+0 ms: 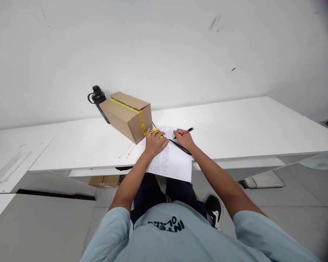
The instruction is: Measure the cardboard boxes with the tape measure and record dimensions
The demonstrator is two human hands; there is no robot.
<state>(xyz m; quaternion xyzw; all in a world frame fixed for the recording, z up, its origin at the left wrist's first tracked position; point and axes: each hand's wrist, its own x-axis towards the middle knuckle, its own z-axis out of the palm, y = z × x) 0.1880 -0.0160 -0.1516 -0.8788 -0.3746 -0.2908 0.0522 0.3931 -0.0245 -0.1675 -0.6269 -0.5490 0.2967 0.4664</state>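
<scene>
My left hand (154,142) is closed over a yellow tape measure (154,131), its palm partly hiding the case. A black wrist strap (182,147) trails from there across the paper. In my right hand (184,138) is a red and black pen (187,131), held low with its tip at the sheet. Dense handwriting covers much of the white paper (180,168), which hangs over the table's front edge. Left of my left hand, nearly touching it, sits a brown cardboard box (125,115). A yellow strip (128,106) with dark marks runs along its top and down its end.
A black bottle (98,97) stands behind the box, near the wall. The white table (235,127) reaches far to the right, with a shelf beneath its front edge. Below it on the left is another cardboard box (104,181).
</scene>
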